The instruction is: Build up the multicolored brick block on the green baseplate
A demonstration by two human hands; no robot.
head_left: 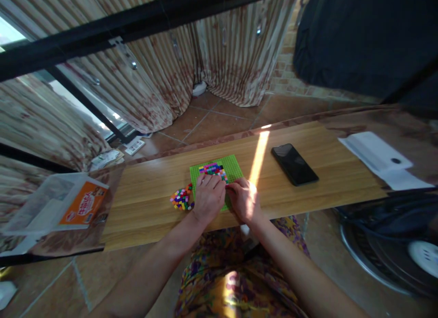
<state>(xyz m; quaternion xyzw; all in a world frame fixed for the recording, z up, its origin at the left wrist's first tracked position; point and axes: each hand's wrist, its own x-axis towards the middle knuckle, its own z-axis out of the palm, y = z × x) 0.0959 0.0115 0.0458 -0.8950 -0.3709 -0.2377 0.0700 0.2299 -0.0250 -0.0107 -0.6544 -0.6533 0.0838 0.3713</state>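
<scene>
Wooden tabletop (342, 172), green baseplate (234, 164) beneath the fingers (212, 181)

The person is wearing a floral-print garment (201, 277), purple blossoms scattering over a mustard-yellow and brownish ground. The print is spreading below the left hand (209, 195) and is showing again just below and outward of the right hand (244, 200). Sunlight is brightening one patch. Behind each hand, the forearm is showing bare. Folds are leaving the garment's cut unclear.
</scene>
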